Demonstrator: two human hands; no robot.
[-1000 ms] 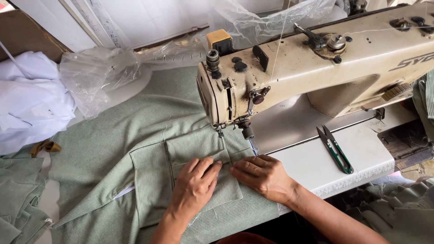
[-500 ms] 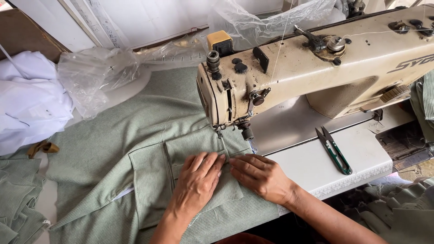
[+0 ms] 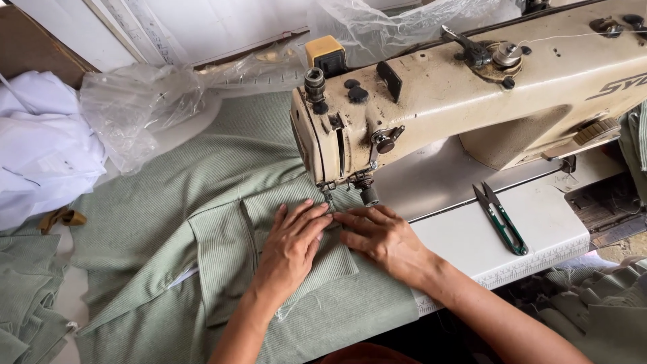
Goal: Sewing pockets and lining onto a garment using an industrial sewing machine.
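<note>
Both the left hand (image 3: 291, 244) and right hand (image 3: 379, 236) press flat, fingers extended and gripping nothing, on the green ribbed fabric (image 3: 202, 222) under the sewing machine (image 3: 458, 101).

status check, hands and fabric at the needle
Left hand and right hand flat on green fabric, fingertips meeting just below the presser foot. Sewing machine above. Thread snips lie apart on the table, nothing blocking.

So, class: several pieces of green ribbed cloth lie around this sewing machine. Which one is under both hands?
The small flat patch at the needle, lying on the big green piece. Left hand and right hand press it; the bottom-left heap lies untouched.
</note>
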